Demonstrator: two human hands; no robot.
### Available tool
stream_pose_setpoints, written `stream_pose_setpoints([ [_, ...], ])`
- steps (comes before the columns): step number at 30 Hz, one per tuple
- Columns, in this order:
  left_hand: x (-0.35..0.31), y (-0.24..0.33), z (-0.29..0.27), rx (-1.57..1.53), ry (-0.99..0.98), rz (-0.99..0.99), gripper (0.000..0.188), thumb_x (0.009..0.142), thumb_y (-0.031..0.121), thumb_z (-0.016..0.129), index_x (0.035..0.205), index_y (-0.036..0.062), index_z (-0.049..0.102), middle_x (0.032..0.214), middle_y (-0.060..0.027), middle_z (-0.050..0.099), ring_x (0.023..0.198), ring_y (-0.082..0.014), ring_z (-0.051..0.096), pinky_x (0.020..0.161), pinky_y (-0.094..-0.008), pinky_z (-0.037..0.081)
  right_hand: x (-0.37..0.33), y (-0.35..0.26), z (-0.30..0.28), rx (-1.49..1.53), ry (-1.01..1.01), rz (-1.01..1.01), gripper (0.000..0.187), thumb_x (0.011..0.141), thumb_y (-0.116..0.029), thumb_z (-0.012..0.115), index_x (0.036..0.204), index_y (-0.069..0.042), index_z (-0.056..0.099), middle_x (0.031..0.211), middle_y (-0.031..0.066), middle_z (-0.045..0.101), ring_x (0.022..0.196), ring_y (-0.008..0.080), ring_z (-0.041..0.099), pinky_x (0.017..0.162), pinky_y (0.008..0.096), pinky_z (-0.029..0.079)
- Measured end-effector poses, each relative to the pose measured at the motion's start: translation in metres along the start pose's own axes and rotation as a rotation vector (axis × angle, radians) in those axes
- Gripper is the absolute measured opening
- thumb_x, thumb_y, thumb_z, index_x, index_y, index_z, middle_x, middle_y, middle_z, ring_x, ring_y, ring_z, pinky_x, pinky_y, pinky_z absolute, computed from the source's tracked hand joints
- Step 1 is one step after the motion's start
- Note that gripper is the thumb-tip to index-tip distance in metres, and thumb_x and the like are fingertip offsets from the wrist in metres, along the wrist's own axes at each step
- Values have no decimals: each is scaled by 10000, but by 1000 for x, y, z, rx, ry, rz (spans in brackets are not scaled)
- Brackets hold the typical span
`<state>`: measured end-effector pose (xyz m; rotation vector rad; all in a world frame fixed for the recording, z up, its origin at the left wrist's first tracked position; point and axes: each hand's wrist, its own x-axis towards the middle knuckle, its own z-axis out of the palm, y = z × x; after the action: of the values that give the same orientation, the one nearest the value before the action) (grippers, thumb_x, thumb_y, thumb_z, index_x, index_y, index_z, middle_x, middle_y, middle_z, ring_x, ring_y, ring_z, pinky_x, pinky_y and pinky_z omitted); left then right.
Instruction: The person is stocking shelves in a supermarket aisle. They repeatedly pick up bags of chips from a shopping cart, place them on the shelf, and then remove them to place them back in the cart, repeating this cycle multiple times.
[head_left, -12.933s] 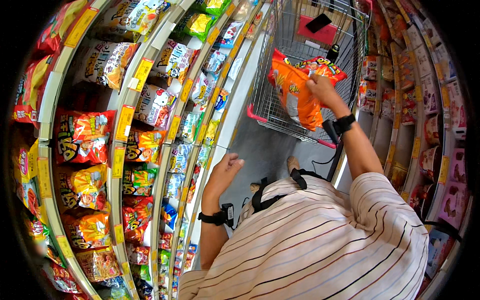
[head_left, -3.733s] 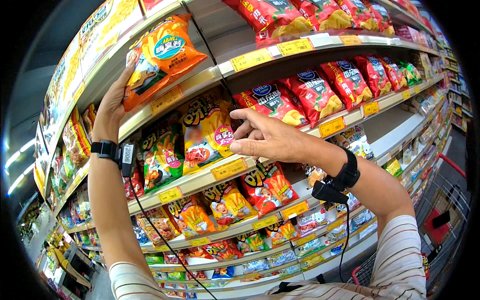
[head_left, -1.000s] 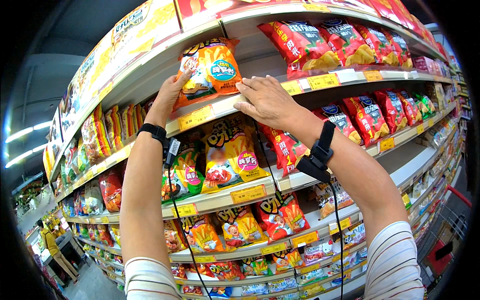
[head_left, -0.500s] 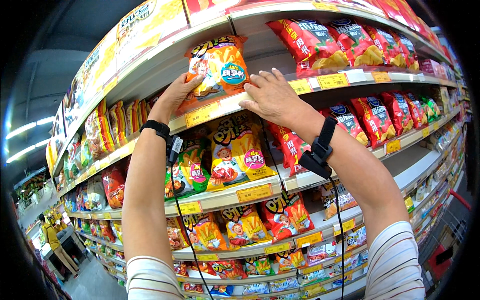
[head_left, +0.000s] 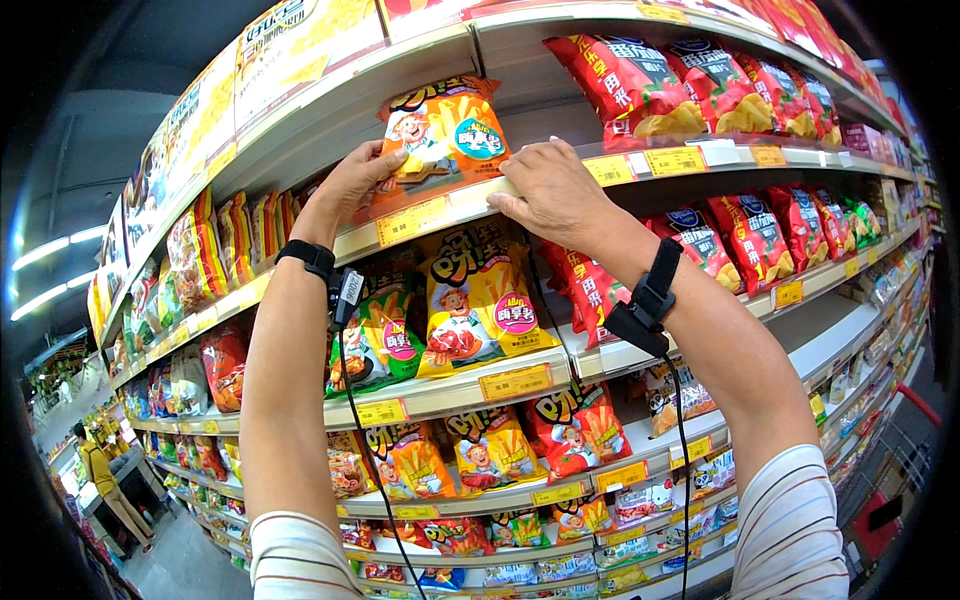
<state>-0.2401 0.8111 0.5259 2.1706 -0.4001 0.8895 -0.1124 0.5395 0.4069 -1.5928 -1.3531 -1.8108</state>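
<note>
An orange snack bag (head_left: 443, 135) stands upright on the upper shelf, leaning slightly back. My left hand (head_left: 352, 182) grips its lower left edge, thumb across the front and the other fingers partly hidden. At the bag's lower right corner is my right hand (head_left: 560, 192), its fingers slightly bent against the corner and its thumb apart, over the shelf lip. Below, a yellow snack bag (head_left: 478, 305) and a green snack bag (head_left: 380, 335) stand on the shelf underneath. Black straps with cables circle both my wrists.
Red chip bags (head_left: 635, 90) line the upper shelf on the right, with more red bags (head_left: 745, 235) one shelf lower. Yellow price tags (head_left: 414, 221) run along the shelf lips. A person (head_left: 105, 475) stands far left; a red-handled cart (head_left: 915, 400) is at right.
The orange bag has shifted slightly right and down in the picture and sits straighter. My right hand's fingers have come closer together at its lower right corner.
</note>
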Motion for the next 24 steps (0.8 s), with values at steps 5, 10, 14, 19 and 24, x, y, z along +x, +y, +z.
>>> stream_pose_setpoints([
  [5,-7,8,6,-52,73,-33,513,934,436,715,1171,17,538,866,-6,577,681,-47,516,586,-194,400,3,-3,-4,1,-49,9,403,978,-405,565,1040,-16,651,1051,173,637,1108,341,566,1072,503,365],
  [10,-3,5,13,-115,116,7,407,951,433,691,1054,67,545,846,18,552,702,-37,501,582,-198,376,0,0,-1,10,-4,-17,395,982,-402,559,1029,-22,653,1035,161,635,1107,336,563,1081,519,359],
  [14,1,1,3,-91,87,10,342,957,409,687,995,100,543,833,35,542,690,-35,469,582,-204,368,-1,1,1,7,30,-34,397,983,-407,558,1038,-27,655,1040,152,637,1116,332,562,1089,531,351],
  [19,-11,9,10,-80,118,9,297,965,377,681,987,114,543,805,34,532,633,-36,443,540,-213,346,-4,0,4,5,24,-27,415,983,-412,560,1099,-24,654,1087,154,647,1171,335,553,1112,539,334],
  [24,-17,15,10,-27,129,43,278,980,347,669,1008,102,541,802,15,548,589,-50,454,511,-220,362,-8,4,9,24,114,-49,411,949,-416,600,1125,-50,660,1095,145,668,1207,342,548,1121,542,333],
])
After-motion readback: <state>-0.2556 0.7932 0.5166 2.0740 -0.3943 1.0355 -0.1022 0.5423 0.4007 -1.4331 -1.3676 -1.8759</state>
